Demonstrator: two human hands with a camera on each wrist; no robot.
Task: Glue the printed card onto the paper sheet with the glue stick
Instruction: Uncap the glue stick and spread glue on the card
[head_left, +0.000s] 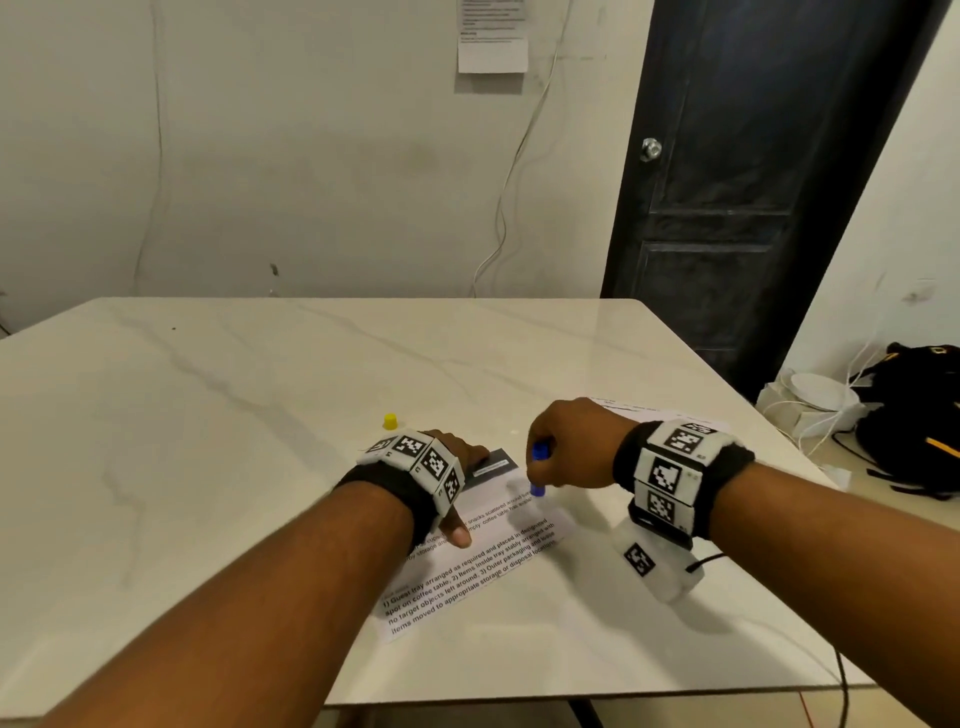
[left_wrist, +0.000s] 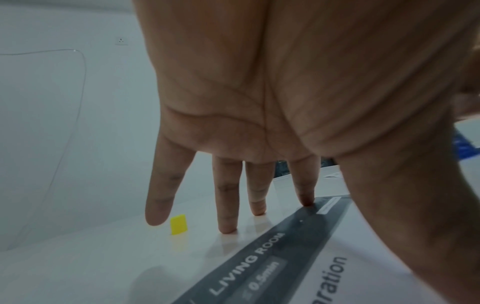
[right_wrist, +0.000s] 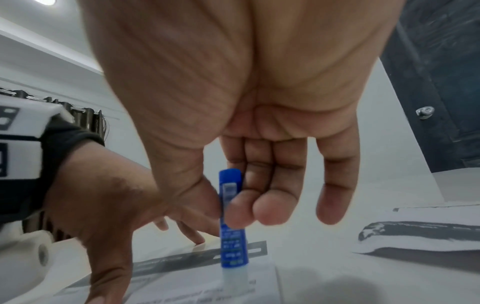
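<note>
marble table (head_left: 218, 415) by white wall | left hand (head_left: 457, 452) flat, fingers spread, pinning printed card (head_left: 498, 551) | right hand (head_left: 576, 447) pinching upright glue stick (right_wrist: 232, 222), tip on card | paper sheet (right_wrist: 420, 236) just right

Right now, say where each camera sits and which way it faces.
Head: worn high, facing forward and down at the table; both forearms show.
Left wrist: under the left hand, looking along straight fingers pressing the card.
Right wrist: under the right hand, looking down at the glue stick.
All three share the card; head and left wrist share the cap.
</note>
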